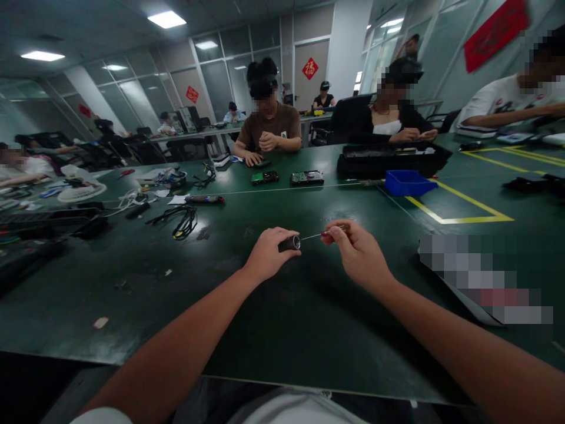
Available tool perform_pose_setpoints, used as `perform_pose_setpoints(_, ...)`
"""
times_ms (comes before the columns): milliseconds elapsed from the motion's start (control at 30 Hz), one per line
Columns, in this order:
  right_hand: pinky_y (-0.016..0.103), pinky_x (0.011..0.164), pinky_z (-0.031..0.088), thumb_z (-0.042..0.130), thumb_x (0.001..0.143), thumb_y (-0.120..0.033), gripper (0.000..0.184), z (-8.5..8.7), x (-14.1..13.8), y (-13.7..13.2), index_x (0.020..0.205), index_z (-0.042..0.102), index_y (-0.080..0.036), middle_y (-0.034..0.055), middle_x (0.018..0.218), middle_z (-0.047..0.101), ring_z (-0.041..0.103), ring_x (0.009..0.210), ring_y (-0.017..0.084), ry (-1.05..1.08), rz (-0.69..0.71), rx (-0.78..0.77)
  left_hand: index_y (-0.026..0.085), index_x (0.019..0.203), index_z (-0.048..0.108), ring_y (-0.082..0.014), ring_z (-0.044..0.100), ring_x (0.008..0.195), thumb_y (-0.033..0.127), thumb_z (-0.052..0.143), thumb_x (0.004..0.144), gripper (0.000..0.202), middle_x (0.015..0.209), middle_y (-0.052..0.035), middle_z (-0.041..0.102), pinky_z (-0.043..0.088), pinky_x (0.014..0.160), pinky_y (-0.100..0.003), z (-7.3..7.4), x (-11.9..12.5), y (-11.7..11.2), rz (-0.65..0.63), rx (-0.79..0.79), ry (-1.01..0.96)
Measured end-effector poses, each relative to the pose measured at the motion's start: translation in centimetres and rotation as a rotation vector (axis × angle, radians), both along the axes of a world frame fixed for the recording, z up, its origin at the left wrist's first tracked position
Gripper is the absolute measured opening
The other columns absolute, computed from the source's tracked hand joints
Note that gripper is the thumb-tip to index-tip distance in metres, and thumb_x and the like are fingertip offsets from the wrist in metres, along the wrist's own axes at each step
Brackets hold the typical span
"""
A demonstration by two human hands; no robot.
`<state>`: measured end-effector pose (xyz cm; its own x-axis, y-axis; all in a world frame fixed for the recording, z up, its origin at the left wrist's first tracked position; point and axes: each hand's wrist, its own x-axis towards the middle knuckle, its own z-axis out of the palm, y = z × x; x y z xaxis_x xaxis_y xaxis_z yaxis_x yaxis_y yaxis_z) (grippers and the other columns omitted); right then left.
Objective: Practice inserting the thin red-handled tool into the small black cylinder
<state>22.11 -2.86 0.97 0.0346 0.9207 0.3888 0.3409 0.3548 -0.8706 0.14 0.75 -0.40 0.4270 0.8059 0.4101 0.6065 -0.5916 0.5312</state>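
My left hand [267,256] is closed around a short black cylinder [289,244] that looks like a flashlight body. Its round, bright-rimmed end faces to the right. With fingers pinched, my right hand [364,256] grips the brownish handle of a screwdriver [311,237]. The thin metal shaft points left, its tip at or close to the cylinder's rim; whether it touches I cannot tell. Both hands are over the middle of the green table [265,330].
Black cables [179,221] and a dark pen-like tool [205,200] lie left. Ahead are two circuit-board devices [307,177], a blue bin [408,183] and a black tray [392,159]. A blurred-out packet [481,282] lies right. A co-worker in brown [276,126] sits opposite.
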Motion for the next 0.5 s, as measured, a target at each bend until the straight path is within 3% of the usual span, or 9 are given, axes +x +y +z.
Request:
perform_pose_setpoints(167, 0.039, 0.076, 0.055, 0.049, 0.098, -0.044, 0.026, -0.09, 0.21, -0.19, 0.1, 0.061, -0.021, 0.0059, 0.087, 0.071, 0.07, 0.08, 0.021, 0.046, -0.04, 0.038, 0.023, 0.118, 0.069, -0.0242, 0.061, 0.108, 0.025, 0.08, 0.079, 0.042, 0.115, -0.0061, 0.07, 0.046, 0.098, -0.044, -0.11, -0.04, 0.12, 0.019, 0.004, -0.019)
perform_pose_setpoints(500, 0.04, 0.076, 0.055, 0.049, 0.098, -0.043, 0.025, 0.04, 0.1, -0.18, 0.101, 0.061, -0.021, 0.0057, 0.086, 0.071, 0.07, 0.081, 0.022, -0.012, 0.039, 0.008, 0.023, 0.122, 0.067, -0.0233, 0.06, 0.11, 0.023, 0.078, 0.081, 0.042, 0.117, -0.0063, 0.069, 0.045, 0.1, -0.044, 0.25, -0.07, -0.15, -0.021, 0.016, 0.003)
